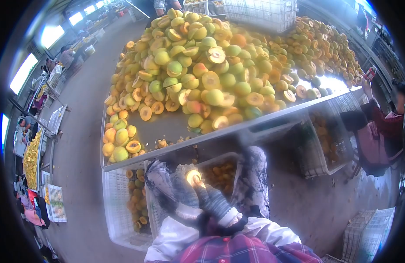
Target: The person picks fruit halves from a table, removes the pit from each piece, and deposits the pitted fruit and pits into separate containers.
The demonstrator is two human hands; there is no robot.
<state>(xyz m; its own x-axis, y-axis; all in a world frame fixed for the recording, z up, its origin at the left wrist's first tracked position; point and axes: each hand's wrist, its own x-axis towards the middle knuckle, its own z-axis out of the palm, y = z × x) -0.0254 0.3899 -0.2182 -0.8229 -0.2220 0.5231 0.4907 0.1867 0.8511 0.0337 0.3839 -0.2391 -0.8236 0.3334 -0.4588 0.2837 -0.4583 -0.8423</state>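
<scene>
Holding one peach half [193,176] between both gloved hands, low under the table edge [220,133].

I see my left hand [181,187] and right hand [213,199] meeting on that fruit, fingers closed around it, cut face up. Directly below the grip: a white plastic crate [119,206] with more peach pieces; a second crate [318,158] sits off to the right. Above the grip, the metal table carries a big heap of halved peaches [211,65]. Far right of the grip, another person's sleeve [382,122] at the table end.
</scene>
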